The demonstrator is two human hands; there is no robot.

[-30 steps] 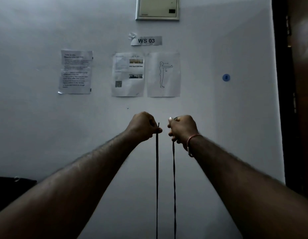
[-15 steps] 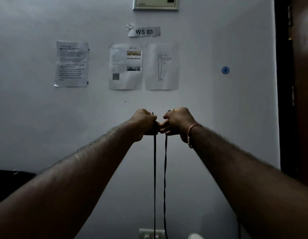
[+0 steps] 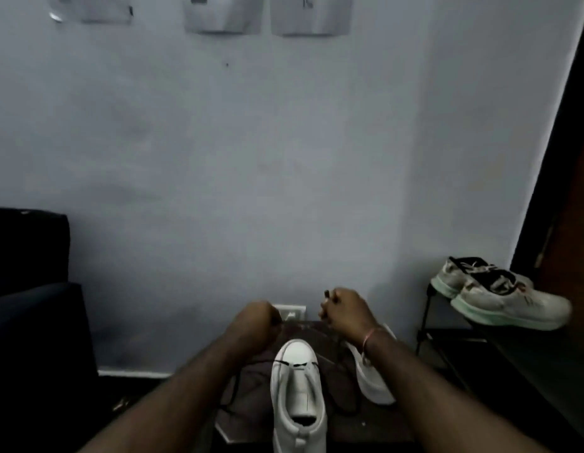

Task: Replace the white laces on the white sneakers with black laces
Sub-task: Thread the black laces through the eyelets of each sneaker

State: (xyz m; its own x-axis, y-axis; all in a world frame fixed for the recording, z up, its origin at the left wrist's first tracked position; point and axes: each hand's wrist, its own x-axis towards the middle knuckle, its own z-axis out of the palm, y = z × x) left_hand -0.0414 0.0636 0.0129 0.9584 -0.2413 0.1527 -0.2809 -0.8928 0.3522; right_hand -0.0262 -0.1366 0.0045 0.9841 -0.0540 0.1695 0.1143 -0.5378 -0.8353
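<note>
One lace [image 3: 296, 364], left hand [image 3: 254, 325], right hand [image 3: 347, 310]

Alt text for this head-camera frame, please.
The left hand and right hand each grip an end of a black lace threaded across the front of a white sneaker on a dark table. A second white sneaker lies beside it.

Worn sneakers [image 3: 499, 299] on rack [image 3: 529, 354]; dark chair [image 3: 29, 322]
</note>
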